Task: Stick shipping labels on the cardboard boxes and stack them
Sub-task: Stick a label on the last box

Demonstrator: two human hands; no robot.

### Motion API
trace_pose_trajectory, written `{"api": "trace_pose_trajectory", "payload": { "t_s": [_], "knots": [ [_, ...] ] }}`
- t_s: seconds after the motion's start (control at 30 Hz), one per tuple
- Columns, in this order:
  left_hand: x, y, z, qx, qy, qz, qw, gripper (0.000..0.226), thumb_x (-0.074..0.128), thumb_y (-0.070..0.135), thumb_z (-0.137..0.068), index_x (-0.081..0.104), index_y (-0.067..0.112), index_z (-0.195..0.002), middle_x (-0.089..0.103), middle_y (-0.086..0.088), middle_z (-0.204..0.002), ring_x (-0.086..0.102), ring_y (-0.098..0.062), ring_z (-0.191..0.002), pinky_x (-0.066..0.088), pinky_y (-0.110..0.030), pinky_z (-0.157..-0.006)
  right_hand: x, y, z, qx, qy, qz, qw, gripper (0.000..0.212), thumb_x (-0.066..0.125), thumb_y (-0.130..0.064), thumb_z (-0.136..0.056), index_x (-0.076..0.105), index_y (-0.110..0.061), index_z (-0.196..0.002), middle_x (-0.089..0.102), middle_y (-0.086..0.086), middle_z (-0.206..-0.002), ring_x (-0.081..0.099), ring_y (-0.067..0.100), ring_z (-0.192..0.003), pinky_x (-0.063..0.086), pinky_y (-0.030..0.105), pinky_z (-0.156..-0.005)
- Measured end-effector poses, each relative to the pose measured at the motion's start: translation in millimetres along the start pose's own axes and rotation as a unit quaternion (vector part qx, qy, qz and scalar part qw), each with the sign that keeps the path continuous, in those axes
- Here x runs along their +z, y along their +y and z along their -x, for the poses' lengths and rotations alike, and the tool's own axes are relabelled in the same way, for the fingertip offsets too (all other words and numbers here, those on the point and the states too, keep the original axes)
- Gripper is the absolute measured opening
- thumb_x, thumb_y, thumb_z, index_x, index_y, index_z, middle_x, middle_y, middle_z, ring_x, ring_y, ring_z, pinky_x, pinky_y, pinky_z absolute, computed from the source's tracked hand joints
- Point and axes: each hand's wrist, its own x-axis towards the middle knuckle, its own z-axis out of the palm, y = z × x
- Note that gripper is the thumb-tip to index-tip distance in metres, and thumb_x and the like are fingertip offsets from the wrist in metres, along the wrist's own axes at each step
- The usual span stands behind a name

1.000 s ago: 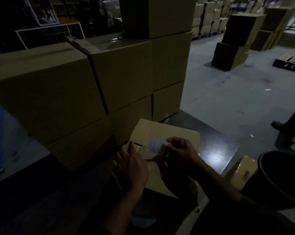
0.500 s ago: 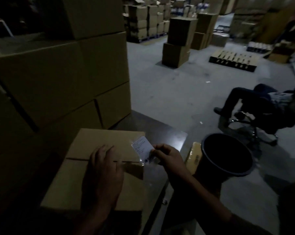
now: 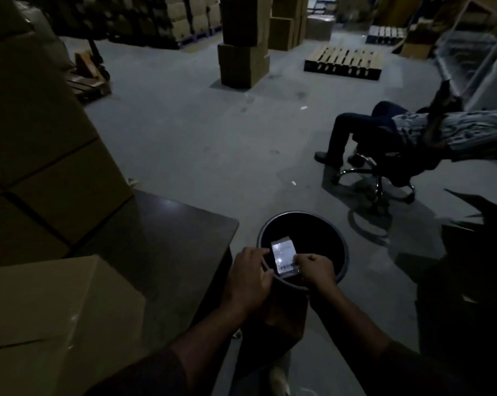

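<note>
Far left, stacked cardboard boxes [image 3: 50, 155] on a dark table [image 3: 167, 241]; nearest, bottom left, the box to be labelled [image 3: 55, 318], top bare, no label seen on it. A second ago, both hands over that box; now swung right, clear of it, above a black bin [image 3: 338, 252] on the floor. Left hand [image 3: 248, 278], fingers curled at the left edge of the shipping label [image 3: 284, 257], apparently picking at it; exact grip too dark to tell. Right hand [image 3: 316, 268], pinching the label's lower right corner. Label held flat over the bin's mouth: probably backing being peeled for disposal, sticking not yet done. Right, a seated person [image 3: 413, 132] in a wheeled office chair [image 3: 379, 170]; beyond, a wooden pallet [image 3: 344, 60].
</note>
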Motion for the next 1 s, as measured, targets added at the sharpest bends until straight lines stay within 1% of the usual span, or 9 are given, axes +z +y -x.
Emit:
{"api": "trace_pose_trajectory", "payload": {
  "t_s": [0.13, 0.2, 0.3, 0.4, 0.5, 0.57, 0.67, 0.83, 1.0],
  "knots": [
    [32, 7, -23, -0.022, -0.045, -0.035, 0.998, 0.055, 0.056, 0.043, -0.087, 0.058, 0.021, -0.138, 0.055, -0.001, -0.130, 0.055, -0.023, -0.122, 0.050, -0.043, -0.101, -22, 15, -48, 0.031, 0.013, 0.002, 0.999, 0.009, 0.070, -0.016, -0.085, 0.077, -0.012, -0.083, 0.075, 0.009, -0.082, 0.072, 0.030, -0.079, 0.062, 0.047, -0.077],
    [36, 12, -28, -0.038, -0.041, -0.029, 0.998, 0.053, 0.057, 0.043, -0.089, 0.057, 0.023, -0.138, 0.054, 0.001, -0.130, 0.055, -0.021, -0.121, 0.050, -0.041, -0.100, -25, 21, -71, 0.037, 0.005, 0.029, 0.999, 0.018, 0.073, -0.029, -0.084, 0.078, -0.012, -0.084, 0.076, 0.006, -0.083, 0.072, 0.030, -0.080, 0.061, 0.050, -0.082],
    [33, 13, -32, -0.050, -0.024, -0.018, 0.998, 0.048, 0.064, 0.037, -0.094, 0.056, 0.025, -0.140, 0.053, 0.002, -0.132, 0.054, -0.019, -0.123, 0.049, -0.039, -0.102, -23, 29, -84, 0.048, -0.006, 0.114, 0.992, 0.030, 0.074, -0.035, -0.085, 0.073, -0.005, -0.080, 0.070, 0.012, -0.079, 0.070, 0.035, -0.081, 0.060, 0.046, -0.077],
    [20, 9, -30, -0.062, 0.007, -0.008, 0.998, 0.047, 0.063, 0.038, -0.095, 0.057, 0.023, -0.140, 0.053, 0.000, -0.133, 0.055, -0.020, -0.123, 0.049, -0.041, -0.103, -8, 26, -70, 0.023, -0.082, 0.109, 0.990, 0.020, 0.071, -0.030, -0.092, 0.073, -0.009, -0.091, 0.071, 0.005, -0.081, 0.069, 0.027, -0.078, 0.059, 0.043, -0.076],
    [0, 3, -24, -0.092, 0.080, 0.016, 0.992, 0.051, 0.054, 0.047, -0.091, 0.058, 0.025, -0.138, 0.053, 0.001, -0.133, 0.056, -0.021, -0.120, 0.050, -0.043, -0.101, 22, 8, -49, -0.064, -0.196, 0.110, 0.972, 0.013, 0.068, -0.026, -0.095, 0.076, -0.016, -0.095, 0.073, -0.003, -0.079, 0.067, 0.016, -0.074, 0.053, 0.036, -0.069],
    [-20, 0, -15, -0.105, 0.140, 0.022, 0.984, 0.053, 0.049, 0.048, -0.092, 0.057, 0.025, -0.138, 0.054, 0.002, -0.133, 0.056, -0.020, -0.121, 0.051, -0.043, -0.101, 47, -16, -24, -0.129, -0.250, 0.103, 0.954, 0.009, 0.067, -0.024, -0.095, 0.074, -0.023, -0.089, 0.075, -0.001, -0.085, 0.071, 0.019, -0.082, 0.056, 0.036, -0.073],
    [-59, -7, 6, -0.124, 0.233, 0.012, 0.964, 0.047, 0.051, 0.044, -0.095, 0.058, 0.027, -0.138, 0.055, 0.002, -0.133, 0.057, -0.019, -0.123, 0.051, -0.041, -0.101, 88, -49, 15, -0.207, -0.324, 0.093, 0.919, 0.013, 0.066, -0.023, -0.096, 0.075, -0.021, -0.087, 0.076, 0.000, -0.086, 0.073, 0.019, -0.084, 0.057, 0.037, -0.075],
    [-125, -31, 61, -0.173, 0.383, -0.022, 0.907, 0.042, 0.057, 0.034, -0.094, 0.060, 0.023, -0.135, 0.056, 0.001, -0.130, 0.057, -0.018, -0.123, 0.048, -0.034, -0.103, 163, -73, 84, -0.279, -0.445, 0.077, 0.848, 0.019, 0.063, -0.023, -0.096, 0.073, -0.011, -0.087, 0.073, 0.003, -0.079, 0.067, 0.015, -0.077, 0.054, 0.044, -0.076],
    [-182, -60, 123, -0.229, 0.490, -0.045, 0.840, 0.040, 0.068, 0.022, -0.094, 0.063, 0.016, -0.133, 0.058, -0.002, -0.129, 0.057, -0.020, -0.122, 0.047, -0.035, -0.103, 215, -81, 166, -0.334, -0.501, 0.080, 0.795, 0.012, 0.065, -0.026, -0.095, 0.074, -0.020, -0.096, 0.074, -0.006, -0.087, 0.069, 0.008, -0.081, 0.057, 0.037, -0.076]
  ]
}}
